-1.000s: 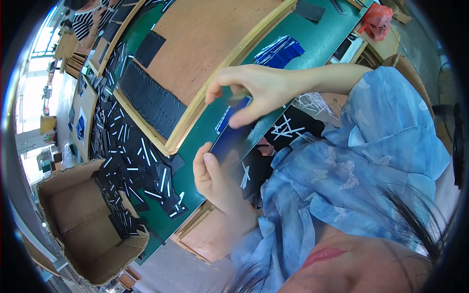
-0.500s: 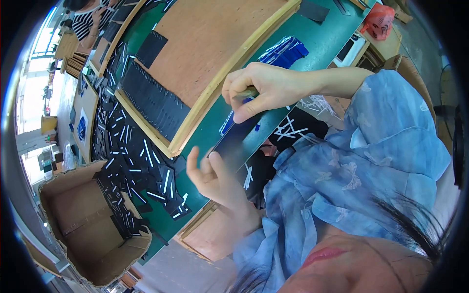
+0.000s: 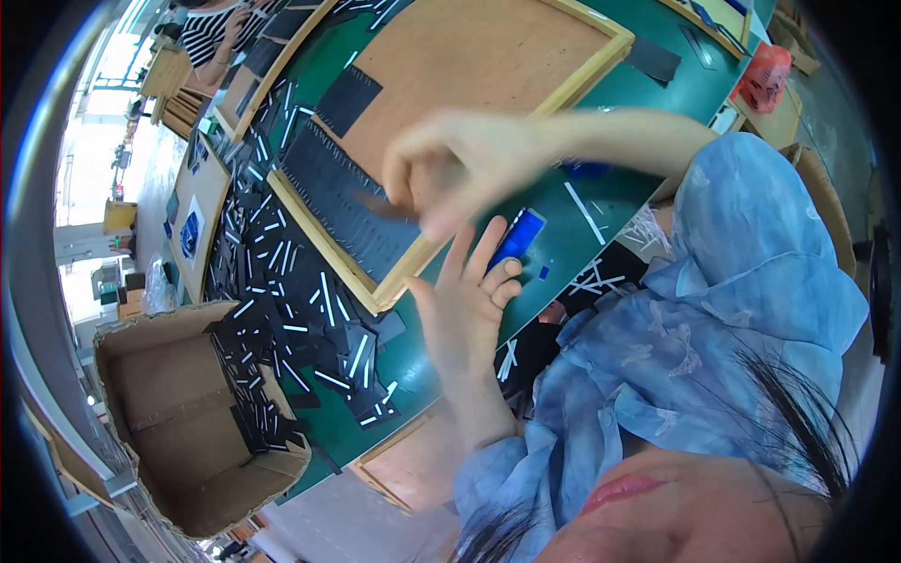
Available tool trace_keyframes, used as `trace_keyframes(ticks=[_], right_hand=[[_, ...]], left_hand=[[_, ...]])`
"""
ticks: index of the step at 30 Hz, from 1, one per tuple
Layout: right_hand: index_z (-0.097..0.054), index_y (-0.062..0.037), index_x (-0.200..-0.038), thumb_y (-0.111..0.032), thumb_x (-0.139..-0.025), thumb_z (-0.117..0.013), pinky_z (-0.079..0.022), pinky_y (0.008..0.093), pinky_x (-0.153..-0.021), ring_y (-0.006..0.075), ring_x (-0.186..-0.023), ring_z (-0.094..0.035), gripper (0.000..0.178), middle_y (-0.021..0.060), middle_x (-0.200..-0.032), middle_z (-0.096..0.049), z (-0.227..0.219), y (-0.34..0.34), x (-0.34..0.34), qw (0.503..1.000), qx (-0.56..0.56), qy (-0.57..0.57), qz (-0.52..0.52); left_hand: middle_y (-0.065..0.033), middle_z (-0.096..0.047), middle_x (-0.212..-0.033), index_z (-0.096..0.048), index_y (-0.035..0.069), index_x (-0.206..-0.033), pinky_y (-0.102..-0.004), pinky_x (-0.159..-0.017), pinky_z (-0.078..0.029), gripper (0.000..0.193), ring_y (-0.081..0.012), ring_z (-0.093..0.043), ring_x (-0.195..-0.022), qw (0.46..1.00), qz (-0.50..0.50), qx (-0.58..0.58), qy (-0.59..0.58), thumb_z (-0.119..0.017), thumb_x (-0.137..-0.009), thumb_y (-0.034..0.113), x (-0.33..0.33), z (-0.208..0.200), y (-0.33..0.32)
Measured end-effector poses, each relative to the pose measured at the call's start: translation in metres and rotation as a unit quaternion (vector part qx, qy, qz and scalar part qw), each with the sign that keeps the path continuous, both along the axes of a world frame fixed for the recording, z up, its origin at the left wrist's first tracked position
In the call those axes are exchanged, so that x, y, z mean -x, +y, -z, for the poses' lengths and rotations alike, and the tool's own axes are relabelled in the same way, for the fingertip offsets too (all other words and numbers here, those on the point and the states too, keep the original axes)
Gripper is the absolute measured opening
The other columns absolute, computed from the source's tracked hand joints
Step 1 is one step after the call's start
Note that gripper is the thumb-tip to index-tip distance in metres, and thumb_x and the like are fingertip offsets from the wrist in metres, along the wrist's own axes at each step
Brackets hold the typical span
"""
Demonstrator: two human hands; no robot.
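My left hand [image 3: 466,314] is open, palm up and fingers spread, over the green table beside the wooden tray's corner. Nothing lies in its palm. Just above its fingertips is my right hand [image 3: 465,169], blurred, its fingers curled in a pinch. A dark brownish sliver [image 3: 387,206] sticks out by the right fingertips; motion smears it too much to name. Behind the right hand, the tray [image 3: 328,249] has a pale wood rim and holds a row of overlapping black pieces [image 3: 343,197]. A blue strip [image 3: 519,237] lies on the table next to the left fingers.
Black pieces and white strips [image 3: 282,272] lie scattered left of the tray. An open cardboard box [image 3: 178,375] stands at the lower left, partly filled with black pieces. White strips [image 3: 591,277] lie on dark cloth near my lap. Another person [image 3: 221,42] sits at the far left.
The dark strip between my hands no longer shows. My right hand has moved left over the tray, and my left hand has turned open and shifted right. The whole view has shifted slightly.
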State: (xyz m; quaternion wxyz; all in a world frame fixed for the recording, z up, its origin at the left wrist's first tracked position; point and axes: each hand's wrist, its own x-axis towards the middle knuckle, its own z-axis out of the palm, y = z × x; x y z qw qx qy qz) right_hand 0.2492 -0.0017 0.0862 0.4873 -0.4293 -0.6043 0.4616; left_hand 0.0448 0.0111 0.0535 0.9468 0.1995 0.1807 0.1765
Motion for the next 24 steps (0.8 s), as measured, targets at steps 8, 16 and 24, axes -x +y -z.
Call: trace_keyframes(ticks=[8,16,24], right_hand=[[-0.066,-0.0101,-0.090,-0.022,-0.069,-0.072,-0.047,0.0356,-0.072,0.0239,-0.087,-0.060,0.025,0.0060,-0.088,-0.062,0.050,0.148,-0.095,0.838,-0.126,-0.481,0.226],[-0.068,-0.0120,-0.092,-0.024,-0.071,-0.072,-0.047,0.0341,-0.075,0.0221,-0.090,-0.059,0.024,0.0040,-0.094,-0.061,0.060,0.154,-0.101,0.834,-0.109,-0.479,0.250],[-0.069,-0.0109,-0.094,-0.026,-0.072,-0.073,-0.048,0.0333,-0.080,0.0235,-0.095,-0.059,0.027,0.0072,-0.099,-0.061,0.068,0.163,-0.088,0.824,-0.191,-0.470,0.254]], left_hand=[[-0.0234,-0.056,-0.117,-0.032,-0.006,-0.135,-0.0251,-0.070,-0.044,0.056,-0.0172,-0.055,-0.081,0.907,-0.184,-0.315,0.208,-0.047,-0.096,0.032,0.018,0.012,-0.014],[-0.0199,-0.061,-0.109,-0.038,-0.006,-0.131,-0.0247,-0.068,-0.045,0.049,-0.0159,-0.056,-0.079,0.869,-0.218,-0.367,0.249,-0.046,-0.097,0.028,0.023,0.022,-0.018],[-0.0148,-0.062,-0.110,-0.053,-0.006,-0.117,-0.0276,-0.078,-0.049,0.028,-0.0175,-0.061,-0.085,0.663,-0.303,-0.541,0.420,-0.047,-0.094,0.008,0.052,0.037,-0.022]])
